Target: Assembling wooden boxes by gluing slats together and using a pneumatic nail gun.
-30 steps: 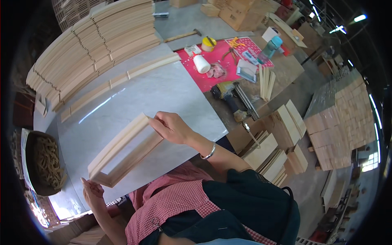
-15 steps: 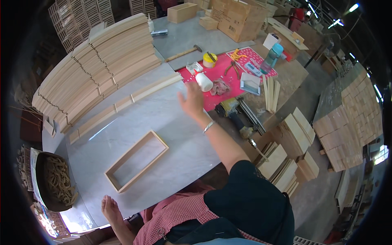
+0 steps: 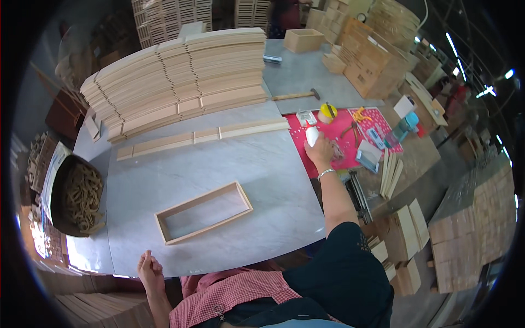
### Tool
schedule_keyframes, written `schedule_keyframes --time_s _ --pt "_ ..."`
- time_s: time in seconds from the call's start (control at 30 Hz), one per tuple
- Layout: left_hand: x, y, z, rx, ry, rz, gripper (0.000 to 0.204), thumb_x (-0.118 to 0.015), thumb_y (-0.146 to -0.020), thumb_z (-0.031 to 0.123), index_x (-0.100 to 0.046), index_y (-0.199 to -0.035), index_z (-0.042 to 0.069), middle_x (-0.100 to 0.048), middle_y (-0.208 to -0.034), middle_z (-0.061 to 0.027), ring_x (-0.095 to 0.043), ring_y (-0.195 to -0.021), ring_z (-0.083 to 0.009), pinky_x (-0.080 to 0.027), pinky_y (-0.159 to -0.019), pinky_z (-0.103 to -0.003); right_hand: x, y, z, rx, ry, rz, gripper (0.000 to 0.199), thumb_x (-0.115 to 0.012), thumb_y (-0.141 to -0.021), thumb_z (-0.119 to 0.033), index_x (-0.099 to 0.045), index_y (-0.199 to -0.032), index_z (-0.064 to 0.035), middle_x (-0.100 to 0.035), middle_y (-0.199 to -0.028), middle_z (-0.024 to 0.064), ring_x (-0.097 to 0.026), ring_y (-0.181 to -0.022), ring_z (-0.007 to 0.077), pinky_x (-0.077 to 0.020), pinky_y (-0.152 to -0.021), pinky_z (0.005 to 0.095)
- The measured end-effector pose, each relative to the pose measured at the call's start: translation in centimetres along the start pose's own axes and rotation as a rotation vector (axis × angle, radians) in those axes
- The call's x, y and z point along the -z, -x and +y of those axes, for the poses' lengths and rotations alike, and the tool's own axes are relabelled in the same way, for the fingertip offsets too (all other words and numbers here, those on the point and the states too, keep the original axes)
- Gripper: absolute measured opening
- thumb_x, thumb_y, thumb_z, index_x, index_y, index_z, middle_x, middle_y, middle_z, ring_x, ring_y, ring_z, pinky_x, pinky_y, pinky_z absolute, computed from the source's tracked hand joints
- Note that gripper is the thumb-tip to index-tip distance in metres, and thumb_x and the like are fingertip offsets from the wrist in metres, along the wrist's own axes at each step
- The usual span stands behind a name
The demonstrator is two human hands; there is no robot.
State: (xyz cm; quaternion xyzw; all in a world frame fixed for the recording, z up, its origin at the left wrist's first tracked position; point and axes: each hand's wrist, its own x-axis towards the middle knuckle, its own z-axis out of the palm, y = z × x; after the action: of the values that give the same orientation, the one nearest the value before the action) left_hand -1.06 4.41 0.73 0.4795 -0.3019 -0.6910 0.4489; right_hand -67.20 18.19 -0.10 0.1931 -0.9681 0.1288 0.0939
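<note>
At the right edge of the marble worktop (image 3: 262, 164), in the head view, the right hand (image 3: 321, 153) closes around a white glue bottle (image 3: 311, 135) on the red mat (image 3: 342, 143), fingers wrapped about its lower body, seemingly to lift it. The left hand (image 3: 149, 269) rests loosely open on the near edge, holding nothing, likely for support. An open rectangular wooden frame (image 3: 203, 212) lies flat mid-worktop, apart from both hands. Stacked wooden slats (image 3: 175, 82) fill the far side; a basket of small wooden pieces (image 3: 79, 197) sits left. Crates and stacked timber crowd the dim workshop.
</note>
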Motion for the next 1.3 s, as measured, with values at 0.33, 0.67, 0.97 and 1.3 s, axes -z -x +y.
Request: schedule_keyframes --time_s 0.33,0.67,0.97,1.3 --pt "-2.6 2.2 0.2 -0.057 -0.149 0.012 0.015 -0.058 -0.102 0.015 -0.067 -0.106 0.003 -0.057 -0.074 -0.0002 -0.046 -0.061 -0.0058 -0.038 -0.058 -0.019 7.2 5.9 -3.5 -0.118 -1.155 0.27 0.053 -0.071 -0.09 -0.029 -0.048 -0.128 -0.0003 -0.062 -0.109 0.0214 -0.068 -0.091 0.0322 -0.0568 -0.071 0.0405" --pt "-3.1 1.6 -1.6 -0.349 -0.868 0.209 0.02 -0.069 -0.088 0.012 -0.076 -0.1 -0.002 -0.071 -0.08 -0.006 -0.058 -0.07 -0.0139 -0.049 -0.067 -0.025 10.4 23.5 -10.9 0.13 -1.561 -0.286 0.05 -0.072 -0.088 -0.021 -0.048 -0.127 -0.002 -0.054 -0.113 0.0183 -0.058 -0.077 0.0236 -0.0524 -0.062 0.0289" --pt "-1.9 2.2 -3.1 -0.521 -0.839 0.134 0.012 -0.074 -0.089 0.01 -0.075 -0.09 -0.002 -0.065 -0.082 -0.004 -0.051 -0.064 -0.0113 -0.044 -0.06 -0.024 9.3 32.0 -16.6 0.605 -1.28 -0.567 0.054 -0.075 -0.082 -0.02 -0.049 -0.127 -0.0051 -0.055 -0.117 0.0132 -0.059 -0.095 0.026 -0.0544 -0.074 0.0326" --pt "-1.7 2.2 -3.2 -0.598 -0.808 0.068 0.01 -0.076 -0.088 0.009 -0.074 -0.089 -0.001 -0.06 -0.078 -0.0011 -0.046 -0.062 -0.0091 -0.039 -0.058 -0.023 8.9 32.5 -19.2 0.739 -1.189 -0.597 0.06 -0.081 -0.078 -0.019 -0.049 -0.127 -0.0062 -0.056 -0.118 0.0123 -0.06 -0.103 0.0271 -0.0544 -0.083 0.0357"
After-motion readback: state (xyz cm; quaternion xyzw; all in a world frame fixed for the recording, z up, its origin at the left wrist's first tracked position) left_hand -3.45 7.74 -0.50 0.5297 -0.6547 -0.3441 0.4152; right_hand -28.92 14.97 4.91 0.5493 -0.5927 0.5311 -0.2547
